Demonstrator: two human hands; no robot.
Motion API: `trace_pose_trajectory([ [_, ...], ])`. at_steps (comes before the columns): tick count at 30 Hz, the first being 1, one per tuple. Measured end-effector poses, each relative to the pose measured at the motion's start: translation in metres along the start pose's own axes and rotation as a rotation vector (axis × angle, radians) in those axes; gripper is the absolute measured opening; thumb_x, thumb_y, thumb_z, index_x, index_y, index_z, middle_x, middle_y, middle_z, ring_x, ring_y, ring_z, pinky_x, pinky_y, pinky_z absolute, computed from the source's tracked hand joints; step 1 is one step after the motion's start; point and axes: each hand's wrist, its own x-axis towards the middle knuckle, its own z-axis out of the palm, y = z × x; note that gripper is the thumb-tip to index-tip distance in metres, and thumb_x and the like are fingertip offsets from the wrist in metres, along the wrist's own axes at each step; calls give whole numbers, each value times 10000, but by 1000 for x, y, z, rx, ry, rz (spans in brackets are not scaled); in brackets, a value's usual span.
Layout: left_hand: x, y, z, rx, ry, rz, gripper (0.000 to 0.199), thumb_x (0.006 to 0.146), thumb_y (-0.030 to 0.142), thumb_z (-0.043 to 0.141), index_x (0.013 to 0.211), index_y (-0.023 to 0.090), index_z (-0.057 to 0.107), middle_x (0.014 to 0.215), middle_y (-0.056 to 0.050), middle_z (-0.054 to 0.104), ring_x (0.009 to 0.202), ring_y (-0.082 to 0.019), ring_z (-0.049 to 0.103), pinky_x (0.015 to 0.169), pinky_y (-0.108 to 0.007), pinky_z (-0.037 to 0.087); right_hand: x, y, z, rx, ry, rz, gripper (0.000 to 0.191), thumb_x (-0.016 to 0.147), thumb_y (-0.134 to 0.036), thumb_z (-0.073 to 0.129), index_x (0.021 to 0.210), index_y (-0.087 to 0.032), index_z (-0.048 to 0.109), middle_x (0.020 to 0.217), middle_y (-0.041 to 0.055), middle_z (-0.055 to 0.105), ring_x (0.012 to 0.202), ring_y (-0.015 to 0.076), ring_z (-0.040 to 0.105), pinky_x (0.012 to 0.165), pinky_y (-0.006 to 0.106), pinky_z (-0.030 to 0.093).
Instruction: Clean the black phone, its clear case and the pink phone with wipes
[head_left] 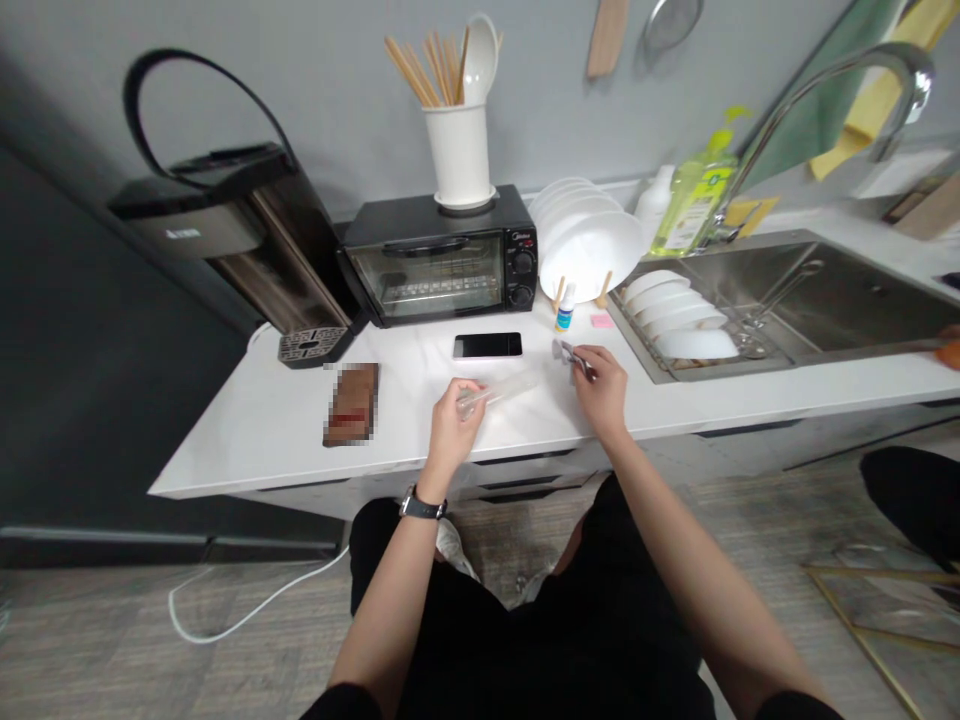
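Observation:
My left hand [454,425] is shut around one end of a transparent glass or plastic tube [506,390], which lies almost level above the white countertop [300,440]. My right hand [602,390] pinches a small silver metal piece [571,355] between its fingers. The piece is partly hidden by those fingers, so its exact kind is hard to tell. The two hands are apart, with the far end of the tube pointing toward the metal piece. A black smartphone [487,346] lies on the counter just beyond them.
Behind the hands are a small bottle with a blue label [565,310], a pink sponge [601,320] and a black toaster oven [439,257]. A steel sink [787,300] with white dishes lies to the right. A pixelated brown object [351,403] lies to the left.

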Motion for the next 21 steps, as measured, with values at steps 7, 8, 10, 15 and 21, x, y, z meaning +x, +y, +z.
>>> trace_pose_trajectory([
  [7, 6, 26, -39, 7, 324, -12, 279, 881, 275, 810, 1096, 217, 641, 920, -3, 755, 842, -145, 726, 768, -243, 586, 3, 1, -2, 128, -67, 105, 312, 933, -367, 627, 1127, -188, 793, 1061, 107, 773, 912, 229, 699, 653, 315, 578],
  [8, 10, 30, -41, 69, 329, 22, 229, 889, 276, 806, 1057, 217, 662, 923, -6, 755, 839, -148, 712, 783, -255, 582, 2, 1, -1, 143, -85, 124, 325, 933, -404, 641, 1124, -191, 794, 1047, 102, 775, 909, 229, 697, 658, 317, 584],
  [10, 19, 34, -37, 209, 286, 134, 112, 909, 283, 792, 953, 219, 711, 919, -16, 754, 880, -172, 697, 866, -306, 582, 2, 1, 0, 168, -117, 152, 352, 928, -457, 664, 1114, -191, 798, 1019, 95, 779, 894, 228, 696, 677, 326, 594],
  [15, 31, 19, 0, 305, 61, 340, 156, 1018, 247, 635, 945, 236, 773, 1006, -51, 765, 1154, -223, 725, 1003, -370, 583, 3, -2, -1, 201, -158, 152, 382, 935, -515, 673, 1087, -189, 801, 1039, 103, 786, 897, 230, 716, 706, 338, 604],
  [21, 21, -2, 24, 434, 41, 346, 205, 1041, 282, 629, 1093, 257, 826, 1079, -49, 759, 945, -146, 759, 802, -244, 576, -1, -7, -3, 192, -224, 98, 374, 940, -530, 677, 1073, -203, 800, 1090, 110, 784, 919, 235, 724, 710, 346, 621],
])
